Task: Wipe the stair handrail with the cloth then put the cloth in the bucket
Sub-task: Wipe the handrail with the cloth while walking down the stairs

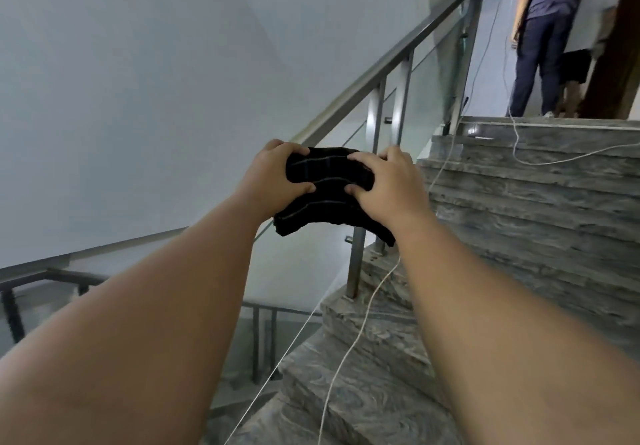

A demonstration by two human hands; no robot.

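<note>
Head view. Item: black cloth (327,190) with thin grey stripes, bunched, draped over the metal stair handrail (398,53). Left hand (273,176) clasped its left end, fingers over the top, thumb below; right hand (384,181) clasped its right end likewise. Grey marble stairs (536,181) rose rightward, a white cord (349,344) trailing down them. A person in dark blue clothes (543,29) stood on the upper landing.

Both forearms are bare, no sleeves, watch or rings visible.
</note>
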